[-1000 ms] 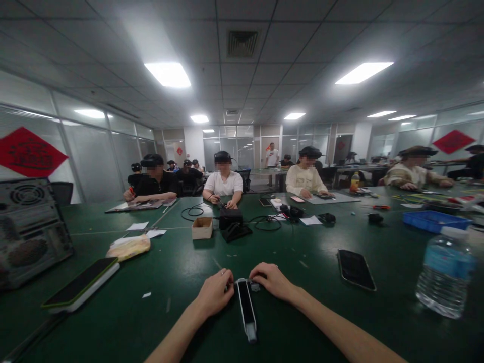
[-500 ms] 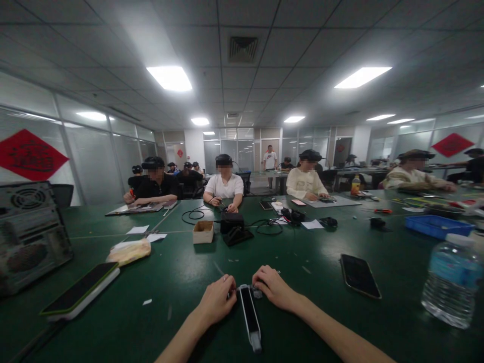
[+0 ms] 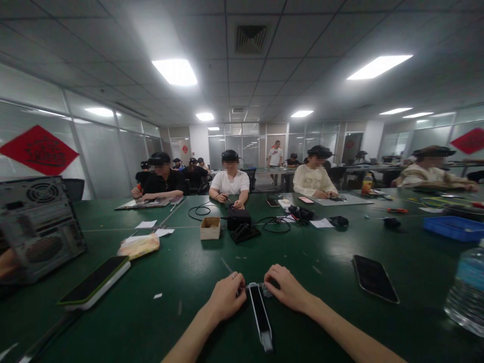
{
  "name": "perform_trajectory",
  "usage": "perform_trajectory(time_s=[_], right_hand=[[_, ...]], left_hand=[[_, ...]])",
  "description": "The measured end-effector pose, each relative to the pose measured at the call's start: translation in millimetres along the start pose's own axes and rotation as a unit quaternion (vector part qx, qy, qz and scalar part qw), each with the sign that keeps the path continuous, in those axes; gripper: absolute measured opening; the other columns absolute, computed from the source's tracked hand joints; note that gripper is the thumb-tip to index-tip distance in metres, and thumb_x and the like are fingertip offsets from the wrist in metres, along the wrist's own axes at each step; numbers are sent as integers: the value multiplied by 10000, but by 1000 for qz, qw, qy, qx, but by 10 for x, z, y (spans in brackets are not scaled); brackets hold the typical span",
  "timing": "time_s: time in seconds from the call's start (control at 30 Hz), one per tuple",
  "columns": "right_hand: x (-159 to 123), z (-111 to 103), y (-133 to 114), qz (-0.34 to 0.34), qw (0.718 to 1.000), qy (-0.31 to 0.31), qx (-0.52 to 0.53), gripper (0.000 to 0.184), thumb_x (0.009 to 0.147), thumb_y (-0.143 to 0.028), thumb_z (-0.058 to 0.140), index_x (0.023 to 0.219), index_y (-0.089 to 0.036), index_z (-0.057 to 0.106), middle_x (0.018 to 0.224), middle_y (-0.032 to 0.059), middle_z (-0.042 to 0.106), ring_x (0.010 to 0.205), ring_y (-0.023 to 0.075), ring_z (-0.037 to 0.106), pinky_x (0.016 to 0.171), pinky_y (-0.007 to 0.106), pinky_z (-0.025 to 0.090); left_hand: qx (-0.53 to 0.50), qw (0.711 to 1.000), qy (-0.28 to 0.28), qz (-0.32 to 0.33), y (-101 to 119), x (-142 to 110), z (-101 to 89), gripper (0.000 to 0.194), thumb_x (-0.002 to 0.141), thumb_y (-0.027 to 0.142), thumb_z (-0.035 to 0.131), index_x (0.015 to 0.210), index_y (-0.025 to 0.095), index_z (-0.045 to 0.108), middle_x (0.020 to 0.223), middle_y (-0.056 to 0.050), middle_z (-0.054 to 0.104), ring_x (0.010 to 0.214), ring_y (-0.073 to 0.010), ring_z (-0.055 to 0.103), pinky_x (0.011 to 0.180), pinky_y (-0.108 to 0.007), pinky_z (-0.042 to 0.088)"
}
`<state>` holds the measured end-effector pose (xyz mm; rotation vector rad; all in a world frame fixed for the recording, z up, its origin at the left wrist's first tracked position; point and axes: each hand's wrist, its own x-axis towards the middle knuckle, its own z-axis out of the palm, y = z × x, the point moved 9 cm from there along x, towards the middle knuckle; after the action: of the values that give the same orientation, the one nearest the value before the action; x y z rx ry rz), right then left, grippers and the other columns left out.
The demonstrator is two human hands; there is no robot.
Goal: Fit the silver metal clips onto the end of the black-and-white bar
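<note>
A slim white-edged device with a long black face (image 3: 259,308) lies on the green table, its narrow grey end toward me. At its far end, on the left side, my left hand (image 3: 228,295) has its fingers curled together; what is between the fingertips is hidden. Across from it my right hand (image 3: 286,287) bends its fingers down beside the same end, closed over something hidden. Beneath those right fingertips a small greyish piece (image 3: 267,291) shows, too small to name.
To the right lie a black phone (image 3: 375,278) and a water bottle (image 3: 467,290). At left are a green-edged phone (image 3: 94,281) on a white block and a computer case (image 3: 45,227). Ahead stand a small open box (image 3: 210,229) and a black box (image 3: 239,219). Co-workers sit opposite.
The view has turned slightly left, so the scene sits farther right. Both hands stay at the device's far end, with little visible change in their fingers.
</note>
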<state>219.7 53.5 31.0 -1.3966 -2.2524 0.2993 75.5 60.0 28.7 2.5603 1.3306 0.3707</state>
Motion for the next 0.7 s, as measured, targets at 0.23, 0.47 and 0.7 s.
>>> perform_trajectory(time_s=[0.23, 0.47, 0.7], right_hand=[[-6, -1, -30, -13, 1000, 4, 1, 143, 894, -240, 473, 885, -179, 602, 935, 42, 571, 864, 170, 508, 769, 311, 405], [-8, 28, -5, -19, 1000, 3, 7, 156, 902, -243, 461, 895, -178, 603, 945, 50, 569, 868, 170, 508, 771, 308, 408], [-2, -21, -49, -25, 1000, 11, -12, 122, 873, -217, 496, 843, -165, 603, 884, 43, 579, 833, 172, 511, 748, 311, 403]], left_hand=[[-4, 1000, 6, 7, -18, 21, 22, 97, 839, 232, 433, 880, 200, 515, 900, -14, 572, 757, -141, 545, 652, -236, 398], [4, 1000, 20, 12, -27, 40, 40, 72, 823, 214, 449, 862, 199, 507, 889, -8, 571, 745, -132, 546, 650, -230, 387], [12, 1000, 10, 9, -24, 49, 39, 74, 838, 217, 443, 864, 196, 508, 899, -9, 575, 762, -131, 548, 662, -225, 394]])
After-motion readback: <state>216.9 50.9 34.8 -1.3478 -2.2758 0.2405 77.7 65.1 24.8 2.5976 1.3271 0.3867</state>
